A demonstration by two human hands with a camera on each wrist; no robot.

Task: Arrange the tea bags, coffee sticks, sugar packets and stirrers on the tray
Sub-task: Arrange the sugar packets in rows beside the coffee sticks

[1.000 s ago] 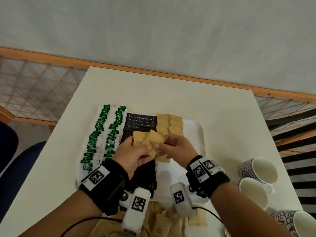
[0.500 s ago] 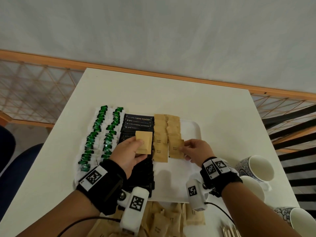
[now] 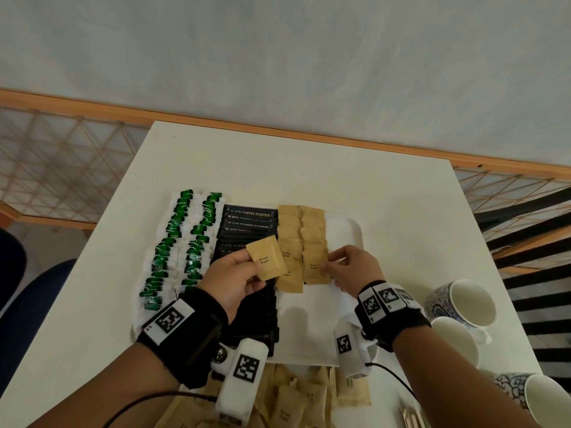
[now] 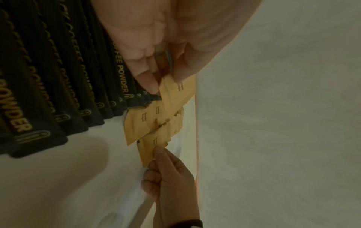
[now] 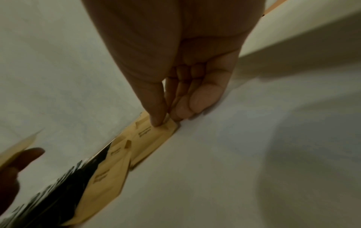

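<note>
White tabletop runs back to a wood-railed lattice and a pale wall. Three cups stand well off to the outer side of the right hand. Loose brown packets lie in a heap at the near table edge below both wrists, with stirrers just beside them under the right forearm.

On the white tray, green-tagged tea bags fill two rows outward of the left hand, and black coffee sticks run beneath and beyond it. Two columns of sugar packets lie between the hands.

The left hand's thumb and fingers are clamped on one raised sugar packet, held tilted above the coffee sticks and the inner sugar column. The right hand's thumb and fingertips pinch the near outer corner of the last packet in the outer column, which lies flat on the tray; bare tray floor stretches under and behind that hand.
</note>
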